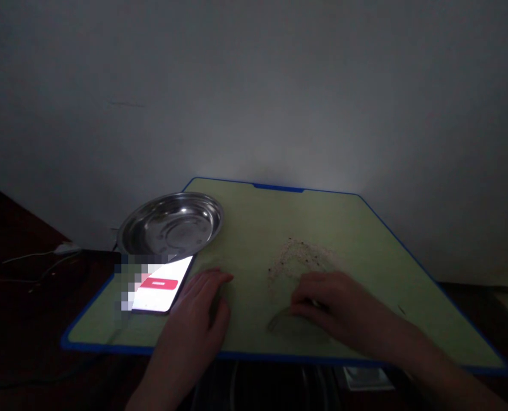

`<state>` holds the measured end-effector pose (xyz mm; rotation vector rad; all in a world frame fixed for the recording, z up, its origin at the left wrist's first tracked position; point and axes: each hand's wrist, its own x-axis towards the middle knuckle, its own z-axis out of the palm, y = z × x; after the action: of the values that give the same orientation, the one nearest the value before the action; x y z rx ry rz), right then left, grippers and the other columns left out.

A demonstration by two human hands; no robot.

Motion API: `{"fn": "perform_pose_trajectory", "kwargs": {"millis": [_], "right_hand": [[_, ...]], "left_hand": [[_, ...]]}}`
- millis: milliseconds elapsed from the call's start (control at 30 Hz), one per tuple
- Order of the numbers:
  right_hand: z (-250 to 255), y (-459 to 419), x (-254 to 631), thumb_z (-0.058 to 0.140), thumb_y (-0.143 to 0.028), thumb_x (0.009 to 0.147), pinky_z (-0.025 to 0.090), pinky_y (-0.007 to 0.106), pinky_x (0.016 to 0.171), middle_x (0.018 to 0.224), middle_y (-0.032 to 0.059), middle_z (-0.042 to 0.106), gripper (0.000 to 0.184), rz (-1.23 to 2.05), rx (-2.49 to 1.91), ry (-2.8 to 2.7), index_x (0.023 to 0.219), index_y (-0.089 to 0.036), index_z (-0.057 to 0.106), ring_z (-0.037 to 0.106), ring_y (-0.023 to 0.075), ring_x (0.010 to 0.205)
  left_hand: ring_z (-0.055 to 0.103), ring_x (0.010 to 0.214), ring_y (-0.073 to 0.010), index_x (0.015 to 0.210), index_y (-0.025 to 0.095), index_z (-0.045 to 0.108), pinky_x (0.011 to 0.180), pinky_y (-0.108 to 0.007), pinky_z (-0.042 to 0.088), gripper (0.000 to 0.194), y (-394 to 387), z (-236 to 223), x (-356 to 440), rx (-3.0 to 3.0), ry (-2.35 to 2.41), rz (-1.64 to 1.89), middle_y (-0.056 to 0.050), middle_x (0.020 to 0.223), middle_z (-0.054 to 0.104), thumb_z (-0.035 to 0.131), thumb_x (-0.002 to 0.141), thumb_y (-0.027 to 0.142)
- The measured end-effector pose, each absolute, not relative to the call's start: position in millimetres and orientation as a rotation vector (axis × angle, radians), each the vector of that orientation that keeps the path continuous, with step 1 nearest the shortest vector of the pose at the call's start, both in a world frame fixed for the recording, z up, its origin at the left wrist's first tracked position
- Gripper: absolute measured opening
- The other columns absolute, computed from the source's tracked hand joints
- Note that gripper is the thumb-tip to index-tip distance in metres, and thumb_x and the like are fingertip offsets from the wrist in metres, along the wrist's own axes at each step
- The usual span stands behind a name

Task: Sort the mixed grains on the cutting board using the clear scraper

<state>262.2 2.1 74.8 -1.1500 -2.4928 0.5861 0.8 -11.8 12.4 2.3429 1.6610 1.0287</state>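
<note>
Grains, pale with dark specks, lie loose on the bench beyond the right hand; handling appears unfinished. Right grip: curled narrow, contents cannot be told. Left hand: grip wide, palm down beside the phone. Pixelation masks the phone's left part; blurred arc near right fingertips: unidentifiable.

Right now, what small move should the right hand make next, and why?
Perhaps reach the right hand slightly forward toward the dark specks: its curled fingers are just on the near side of the pale grains, where several such specks show.
</note>
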Motion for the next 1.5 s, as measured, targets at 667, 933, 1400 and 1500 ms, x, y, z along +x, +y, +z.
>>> {"fn": "perform_pose_trajectory", "kwargs": {"millis": [667,933,1400,1500], "right_hand": [[76.1,0.7,353.8,0.053,-0.026,0.096,0.051,0.032,0.071,0.092,0.0050,0.076,0.019,0.438,-1.600,-2.310,0.097,-0.022,0.072,0.069,0.0208,0.081],[62.8,0.8,353.8,0.056,-0.020,0.093,0.054,0.034,0.073,0.097,0.0057,0.077,0.020,0.337,-1.592,-2.334,0.102,-0.023,0.074,0.072,0.0228,0.085],[62.7,-20.5,336.2,0.051,-0.023,0.094,0.054,0.035,0.075,0.097,0.0055,0.077,0.025,0.487,-1.519,-2.231,0.102,-0.023,0.074,0.073,0.0225,0.085],[57.3,-32.2,324.2,0.051,-0.024,0.094,0.054,0.035,0.074,0.094,0.0038,0.078,0.025,0.577,-1.498,-2.205,0.103,-0.025,0.074,0.073,0.0219,0.084]], "left_hand": [[0.074,0.094,-0.0287,0.110,0.026,0.061,0.076,-0.046,0.063,0.025,-5.3,6.3,-6.9,2.488,1.672,1.064,-0.008,0.107,0.074,0.047,0.091,0.031],[0.073,0.098,-0.0274,0.111,0.029,0.062,0.081,-0.045,0.062,0.024,-2.1,6.7,-7.4,2.450,1.665,1.042,-0.005,0.110,0.074,0.049,0.090,0.032],[0.074,0.094,-0.0278,0.109,0.027,0.061,0.078,-0.045,0.062,0.024,-3.3,10.3,-4.5,2.471,1.675,1.050,-0.006,0.106,0.075,0.048,0.090,0.034],[0.074,0.094,-0.0277,0.111,0.028,0.060,0.078,-0.045,0.063,0.025,-2.4,10.8,-3.7,2.491,1.680,1.033,-0.006,0.107,0.074,0.048,0.091,0.033]]}}
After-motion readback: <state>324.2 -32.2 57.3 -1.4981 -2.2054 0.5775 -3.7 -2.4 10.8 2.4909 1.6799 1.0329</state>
